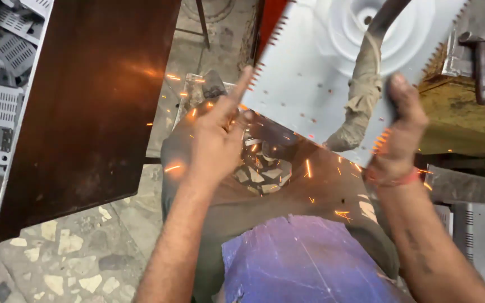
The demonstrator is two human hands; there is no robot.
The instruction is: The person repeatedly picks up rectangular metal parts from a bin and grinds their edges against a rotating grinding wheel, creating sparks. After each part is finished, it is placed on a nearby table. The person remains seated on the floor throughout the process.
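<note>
Terrazzo floor [79, 247] and a tall rusty panel [91, 95] frame the pale metal sheet [315, 84], tilted, its long axis rising from lower right to upper left, toothed edges outward. Right hand [399, 134] grips its lower edge; left hand [220, 134] steadies the corner, fingers loose. Sparks [310, 168] could burn skin; teeth could cut.

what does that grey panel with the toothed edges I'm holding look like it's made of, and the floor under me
The grey panel looks like thin sheet metal, matt grey, likely painted: it has punched holes, a pressed round recess, saw-toothed edges, and sparks fly at its lower edge. The floor looks like terrazzo or chip-stone cement: pale irregular stone pieces set in grey.
</note>
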